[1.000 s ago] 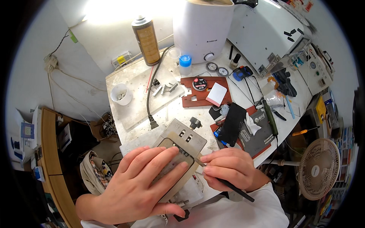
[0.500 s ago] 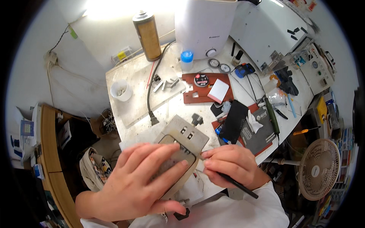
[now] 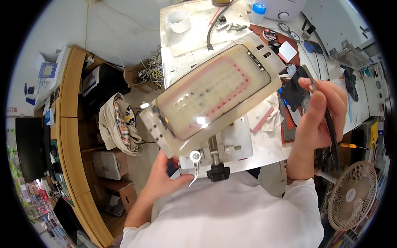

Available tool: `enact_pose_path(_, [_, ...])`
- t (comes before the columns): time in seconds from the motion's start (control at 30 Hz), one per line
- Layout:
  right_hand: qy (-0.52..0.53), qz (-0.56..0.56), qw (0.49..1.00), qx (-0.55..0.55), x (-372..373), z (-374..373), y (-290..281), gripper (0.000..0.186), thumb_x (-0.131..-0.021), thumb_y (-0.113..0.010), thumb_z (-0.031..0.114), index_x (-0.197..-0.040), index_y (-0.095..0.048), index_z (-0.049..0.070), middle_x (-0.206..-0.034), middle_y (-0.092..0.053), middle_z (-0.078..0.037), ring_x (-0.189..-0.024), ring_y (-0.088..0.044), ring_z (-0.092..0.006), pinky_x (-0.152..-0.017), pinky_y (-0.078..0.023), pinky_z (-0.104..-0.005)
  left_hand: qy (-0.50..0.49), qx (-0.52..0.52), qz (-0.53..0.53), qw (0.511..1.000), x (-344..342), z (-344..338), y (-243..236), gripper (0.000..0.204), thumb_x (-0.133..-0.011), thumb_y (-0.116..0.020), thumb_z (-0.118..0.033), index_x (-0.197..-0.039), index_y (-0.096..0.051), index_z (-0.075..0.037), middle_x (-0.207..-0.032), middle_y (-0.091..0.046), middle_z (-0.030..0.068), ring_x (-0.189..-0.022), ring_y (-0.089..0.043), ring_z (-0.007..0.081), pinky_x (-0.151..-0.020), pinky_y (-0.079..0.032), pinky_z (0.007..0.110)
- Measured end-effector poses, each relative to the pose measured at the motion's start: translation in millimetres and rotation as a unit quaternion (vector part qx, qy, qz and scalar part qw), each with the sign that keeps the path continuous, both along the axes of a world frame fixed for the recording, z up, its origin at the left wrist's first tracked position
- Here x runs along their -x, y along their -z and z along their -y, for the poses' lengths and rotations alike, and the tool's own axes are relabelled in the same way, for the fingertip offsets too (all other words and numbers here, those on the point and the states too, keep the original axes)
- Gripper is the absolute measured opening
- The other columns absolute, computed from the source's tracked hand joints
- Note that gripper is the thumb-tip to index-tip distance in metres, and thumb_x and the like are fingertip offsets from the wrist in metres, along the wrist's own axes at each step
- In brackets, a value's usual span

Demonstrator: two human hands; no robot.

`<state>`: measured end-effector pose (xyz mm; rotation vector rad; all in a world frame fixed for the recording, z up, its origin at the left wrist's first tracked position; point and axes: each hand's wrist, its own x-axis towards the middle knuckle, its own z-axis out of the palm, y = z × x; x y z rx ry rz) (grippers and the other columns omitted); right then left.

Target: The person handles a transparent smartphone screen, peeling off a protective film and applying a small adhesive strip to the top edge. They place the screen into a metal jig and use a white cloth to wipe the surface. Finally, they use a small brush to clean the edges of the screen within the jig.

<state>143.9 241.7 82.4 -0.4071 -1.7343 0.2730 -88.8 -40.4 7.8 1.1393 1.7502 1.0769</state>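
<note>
A worn beige clamp fixture (image 3: 248, 108) sits tilted across the middle, with a phone-shaped panel (image 3: 186, 89) in it. The panel has a thin dark rim, and red dots and bright glints show on its glossy face. My left hand (image 3: 163, 180) is at the fixture's near left corner; the thumb reaches toward a silver lever (image 3: 195, 161), and the other fingers are mostly hidden beneath the fixture. A black knob (image 3: 218, 172) stands below the fixture's near edge. Raised to the right of it, my right hand (image 3: 324, 111) grips a slim black-handled tool with a flat metal blade (image 3: 309, 77).
Behind the fixture are a white cup (image 3: 178, 21), a black cable (image 3: 211, 35) and a blue-capped bottle (image 3: 257, 13). A dark flat device (image 3: 294, 89) lies on the table at right. A fan (image 3: 351, 194) stands at lower right; wooden shelving (image 3: 70, 95) runs along the left.
My view has shifted left and down. My left hand has left the panel's face for the fixture's near left corner. My right hand has lifted away from the fixture's edge with the tool.
</note>
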Motion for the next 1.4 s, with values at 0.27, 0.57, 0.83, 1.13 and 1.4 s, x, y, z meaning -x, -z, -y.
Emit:
enact_pose_path(0.27, [0.027,0.021,0.998,-0.048,6,-4,-4,0.016,-0.087,-0.076,-0.002,-0.101,-0.07,0.002,-0.093,-0.074,-0.011,-0.08,-0.071,-0.0215,-0.073,-0.056,-0.0304,-0.07,0.021,0.038,0.997,-25,-31,-16,0.056,-0.081,-0.084,-0.009,-0.127,-0.053,-0.001,-0.117,-0.063,0.006,-0.108,-0.061,0.0143,-0.099,-0.048,0.033])
enact_pose_path(0.57, [-0.033,0.064,0.997,-0.019,7,1,-8,0.03,-0.076,-0.083,-0.001,-0.102,-0.071,0.004,-0.09,-0.073,-0.008,-0.074,-0.072,-0.0218,-0.062,-0.057,-0.0301,0.038,-0.043,0.133,0.989,56,-17,-14,0.044,-0.081,-0.085,-0.011,-0.118,-0.064,-0.003,-0.105,-0.064,0.0038,-0.092,-0.06,0.0125,-0.085,-0.049,0.029])
enact_pose_path(0.83, [-0.106,0.081,0.991,0.013,4,-5,-6,0.032,-0.08,-0.085,0.008,-0.108,-0.071,0.0,-0.097,-0.074,-0.012,-0.082,-0.075,-0.0243,-0.064,-0.059,-0.0305,0.329,-0.228,-0.292,0.869,50,-146,-168,0.078,-0.098,-0.046,-0.071,-0.123,-0.066,0.001,-0.126,-0.067,0.0192,-0.122,-0.061,0.0343,-0.104,-0.046,0.045])
enact_pose_path(1.13, [-0.106,0.086,0.991,0.01,8,-10,-6,0.034,-0.08,-0.085,0.01,-0.109,-0.07,0.001,-0.096,-0.072,-0.008,-0.082,-0.075,-0.0243,-0.062,-0.059,-0.0297,0.441,-0.177,-0.434,0.765,26,-196,-182,0.096,-0.085,-0.045,-0.084,-0.13,-0.068,-0.002,-0.142,-0.059,0.0163,-0.13,-0.057,0.0337,-0.113,-0.043,0.047])
enact_pose_path(1.4, [-0.091,0.106,0.99,0.003,10,-10,-8,0.029,-0.076,-0.084,0.005,-0.102,-0.071,0.001,-0.092,-0.071,-0.007,-0.079,-0.076,-0.0242,-0.061,-0.06,-0.0296,0.417,-0.186,-0.446,0.77,21,-200,-180,0.089,-0.086,-0.052,-0.078,-0.127,-0.07,-0.002,-0.138,-0.061,0.0155,-0.124,-0.059,0.0307,-0.108,-0.044,0.045])
